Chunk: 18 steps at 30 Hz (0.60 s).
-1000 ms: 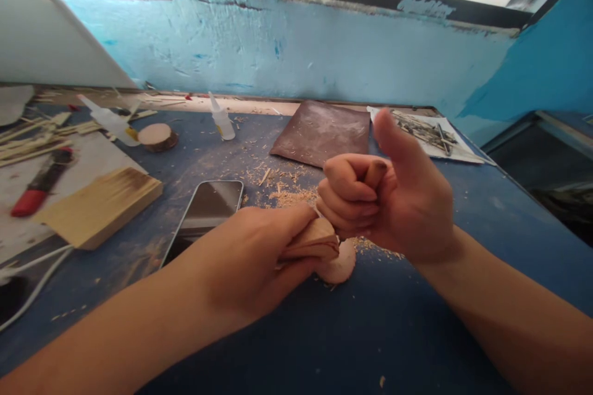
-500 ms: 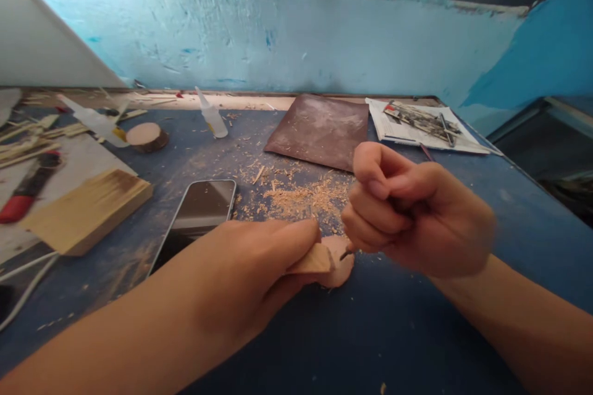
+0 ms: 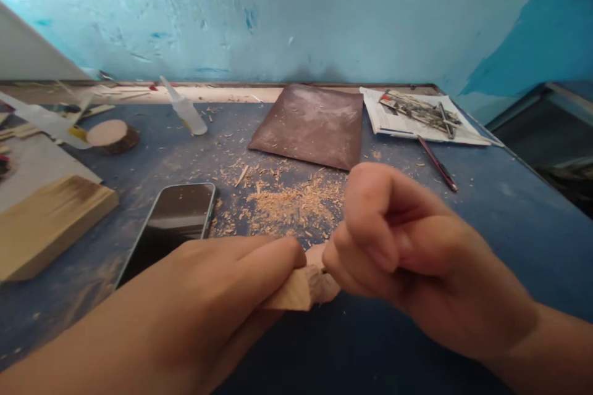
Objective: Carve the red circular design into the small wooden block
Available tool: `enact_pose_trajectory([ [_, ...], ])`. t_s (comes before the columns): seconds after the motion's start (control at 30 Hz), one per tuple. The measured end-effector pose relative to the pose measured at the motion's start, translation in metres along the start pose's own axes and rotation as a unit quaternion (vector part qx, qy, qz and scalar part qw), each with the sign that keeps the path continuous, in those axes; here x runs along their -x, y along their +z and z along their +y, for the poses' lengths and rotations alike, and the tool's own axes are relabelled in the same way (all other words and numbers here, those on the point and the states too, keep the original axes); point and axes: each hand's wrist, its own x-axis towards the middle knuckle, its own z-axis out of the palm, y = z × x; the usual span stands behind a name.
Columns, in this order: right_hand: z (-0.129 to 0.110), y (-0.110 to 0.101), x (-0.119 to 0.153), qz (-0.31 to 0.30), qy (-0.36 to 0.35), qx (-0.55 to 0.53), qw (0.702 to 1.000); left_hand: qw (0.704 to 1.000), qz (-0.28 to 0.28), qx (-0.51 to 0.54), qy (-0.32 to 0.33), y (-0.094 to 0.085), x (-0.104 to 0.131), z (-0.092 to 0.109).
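My left hand (image 3: 231, 284) is wrapped round a small pale wooden piece (image 3: 294, 293), whose cut end sticks out to the right past the thumb. Beyond that end, a pinkish rounded part (image 3: 328, 290) shows between the hands, partly hidden. Close against it, my right hand (image 3: 398, 247) is closed in a fist around a thin tool; only a bit of dark tip shows near the wood. Wood shavings (image 3: 296, 203) lie on the blue table just behind both hands.
A phone (image 3: 173, 216) lies left of the shavings, near a wood block (image 3: 55, 222). Farther back are a round wood slice (image 3: 112, 136), a glue bottle (image 3: 185, 108), a brown sheet (image 3: 310, 126), paper (image 3: 393, 126) with small tools, and a pen (image 3: 438, 163).
My right hand has come nearer and lower, against the wood, covering most of the dark tip. My left hand and the wooden piece sit slightly lower and more to the left.
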Motion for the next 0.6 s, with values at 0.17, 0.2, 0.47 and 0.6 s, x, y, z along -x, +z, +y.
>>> enact_pose_trajectory([
  [0.17, -0.007, 0.004, -0.002, -0.014, 0.003, 0.029, 0.999, 0.997, -0.055, 0.023, -0.052, 0.001, 0.005, -0.002],
  [0.2, -0.011, 0.006, -0.002, -0.011, 0.000, 0.039, 0.999, 0.997, -0.052, 0.025, -0.057, 0.002, 0.006, -0.001],
  [0.47, -0.010, 0.011, 0.000, -0.005, -0.004, 0.004, 1.000, 0.998, -0.026, 0.034, -0.046, 0.009, 0.008, 0.000],
  [0.6, -0.006, -0.001, -0.002, -0.035, -0.027, 0.022, 0.999, 1.000, -0.007, 0.002, -0.027, 0.009, 0.008, -0.003],
])
